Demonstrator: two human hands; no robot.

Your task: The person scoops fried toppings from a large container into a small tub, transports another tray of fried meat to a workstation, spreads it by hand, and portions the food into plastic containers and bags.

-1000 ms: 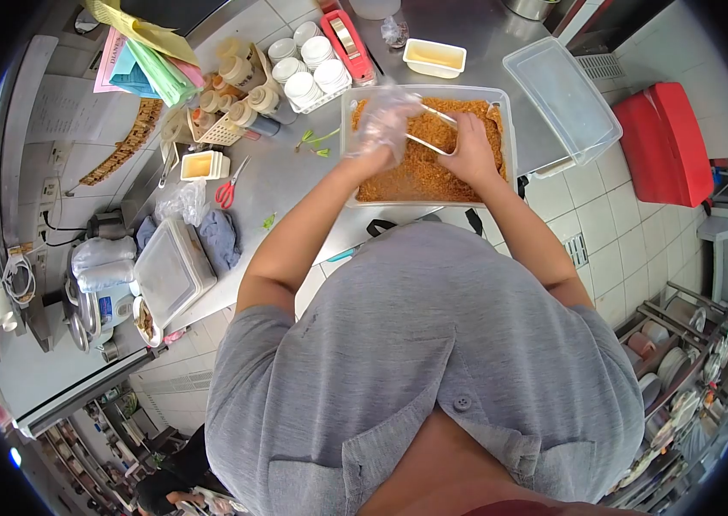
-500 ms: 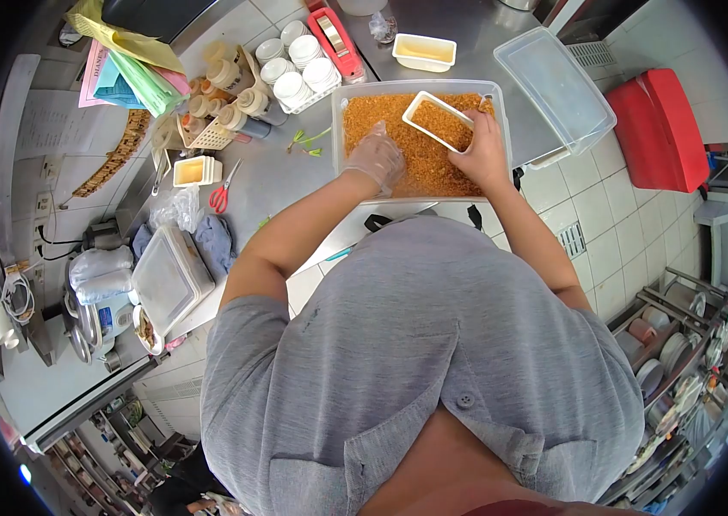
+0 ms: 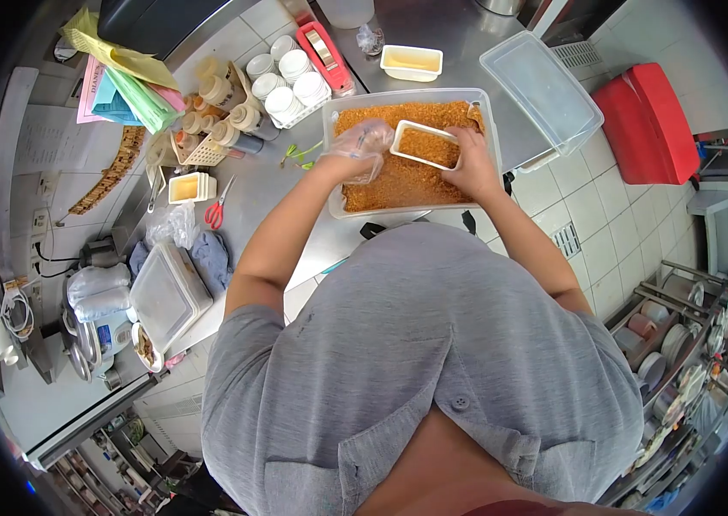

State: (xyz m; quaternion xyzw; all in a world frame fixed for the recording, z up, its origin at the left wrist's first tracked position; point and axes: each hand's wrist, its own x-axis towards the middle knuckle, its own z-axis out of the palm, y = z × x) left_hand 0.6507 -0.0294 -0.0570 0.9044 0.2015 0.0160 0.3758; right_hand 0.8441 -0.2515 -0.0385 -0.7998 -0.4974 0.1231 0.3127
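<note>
A clear plastic bin [image 3: 327, 138] holds a bed of orange-brown crumbs [image 3: 407, 193]. Over the crumbs, my bare right hand [image 3: 472, 166] grips the right end of a small white rectangular tub [image 3: 420, 162]. Crumbs of the same colour lie inside the tub. My left hand [image 3: 362, 146], in a loose clear plastic glove, hovers by the tub's left end with its fingers curled together. What lies under those fingers is hidden.
A second white tub [image 3: 412, 63] stands behind the bin, and a clear lid [image 3: 544, 90] lies to the right. Left are stacked white cups [image 3: 295, 82], a red tape dispenser [image 3: 326, 58], sauce bottles [image 3: 248, 120], green stems [image 3: 299, 156] and red-handled scissors [image 3: 215, 213].
My left hand has lifted from the crumbs and moved toward the tub's left end. The tub, in my right hand, now sits slightly lower and less tilted in the view.
</note>
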